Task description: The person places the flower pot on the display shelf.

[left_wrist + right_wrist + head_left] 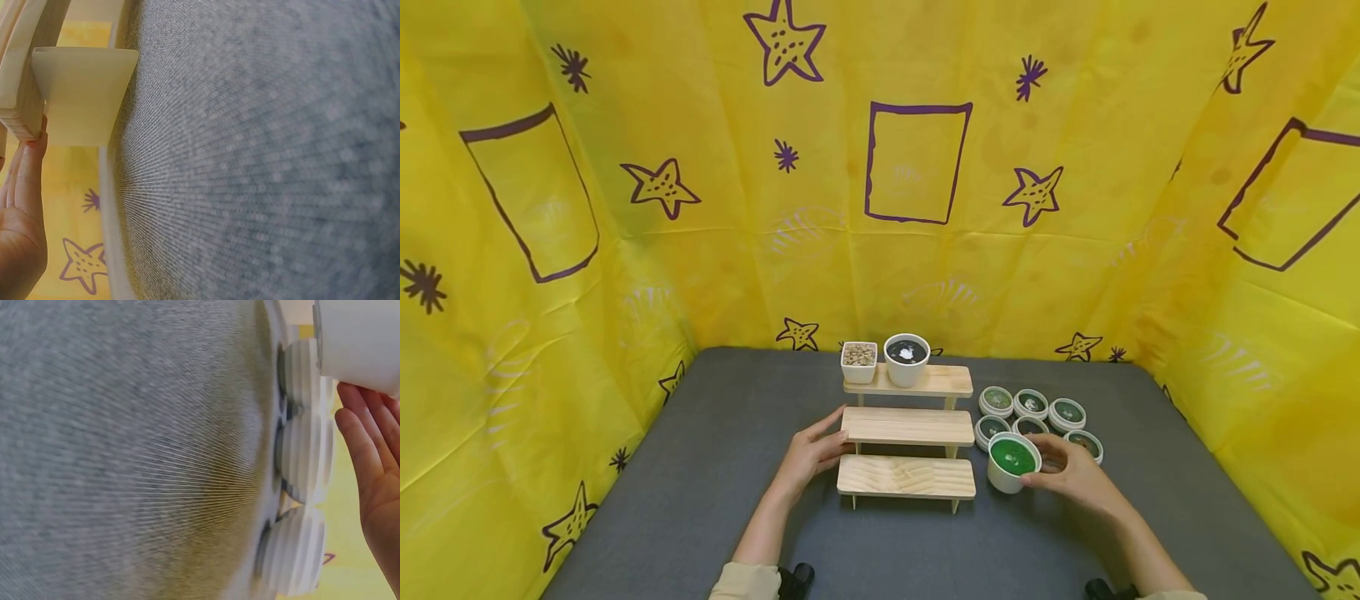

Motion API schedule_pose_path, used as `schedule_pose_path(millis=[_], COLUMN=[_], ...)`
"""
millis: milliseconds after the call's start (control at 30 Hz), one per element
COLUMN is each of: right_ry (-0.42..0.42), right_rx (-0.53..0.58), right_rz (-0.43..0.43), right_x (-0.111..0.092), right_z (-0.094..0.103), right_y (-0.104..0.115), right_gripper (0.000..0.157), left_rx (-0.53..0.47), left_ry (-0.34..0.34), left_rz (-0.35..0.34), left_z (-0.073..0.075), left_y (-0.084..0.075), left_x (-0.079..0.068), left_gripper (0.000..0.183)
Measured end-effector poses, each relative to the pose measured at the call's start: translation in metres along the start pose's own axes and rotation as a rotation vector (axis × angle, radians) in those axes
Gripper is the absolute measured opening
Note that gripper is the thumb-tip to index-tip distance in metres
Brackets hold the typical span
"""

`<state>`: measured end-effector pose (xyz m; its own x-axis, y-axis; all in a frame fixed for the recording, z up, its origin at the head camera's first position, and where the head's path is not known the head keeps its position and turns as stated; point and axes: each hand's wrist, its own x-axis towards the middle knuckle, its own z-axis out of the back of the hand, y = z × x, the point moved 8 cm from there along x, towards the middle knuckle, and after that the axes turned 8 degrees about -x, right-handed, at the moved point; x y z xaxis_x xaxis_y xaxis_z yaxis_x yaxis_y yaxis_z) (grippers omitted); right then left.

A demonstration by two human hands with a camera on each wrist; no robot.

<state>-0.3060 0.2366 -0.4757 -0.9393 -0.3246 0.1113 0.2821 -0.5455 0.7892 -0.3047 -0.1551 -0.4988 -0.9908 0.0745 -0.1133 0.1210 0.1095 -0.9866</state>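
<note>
My right hand [1075, 475] holds a white pot with a bright green top [1012, 457] between thumb and fingers, to the right of the lowest shelf tier. In the right wrist view the white pot [359, 340] hangs a little above the tabletop. My left hand [808, 458] touches the left end of the middle tier of a three-tier wooden stand [906, 426], its fingers fairly straight. On the top tier [947, 380] stand a square white pot of pebble-like pieces [859, 361] and a round white pot with a dark top [907, 358].
Several small round white containers with green or dark tops [1067, 413] sit in two rows right of the stand, close behind my right hand. Dark grey cloth [730, 433] covers the table. Yellow patterned curtains [722, 275] enclose the back and sides.
</note>
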Motion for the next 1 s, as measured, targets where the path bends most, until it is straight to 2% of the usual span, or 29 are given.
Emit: schedule_pose_path(millis=[167, 433, 600, 1000], right_ry=[-0.028, -0.086, -0.117, -0.158], right_rx=[-0.018, -0.137, -0.153, -0.175], right_rz=[0.01, -0.046, -0.056, -0.002], right_x=[0.002, 0.01, 0.015, 0.039], right_z=[0.009, 0.024, 0.031, 0.051], right_y=[0.009, 0.02, 0.024, 0.05], right_gripper=[0.06, 0.06, 0.056, 0.057], left_rx=[-0.001, 0.005, 0.005, 0.006], left_ry=[0.008, 0.009, 0.02, 0.018], left_rz=[0.0, -0.006, -0.007, -0.006], left_z=[-0.001, 0.001, 0.0, 0.0], left_y=[0.0, 0.0, 0.001, 0.001], left_x=[0.001, 0.0, 0.0, 0.0], left_gripper=[0.061, 0.06, 0.061, 0.061])
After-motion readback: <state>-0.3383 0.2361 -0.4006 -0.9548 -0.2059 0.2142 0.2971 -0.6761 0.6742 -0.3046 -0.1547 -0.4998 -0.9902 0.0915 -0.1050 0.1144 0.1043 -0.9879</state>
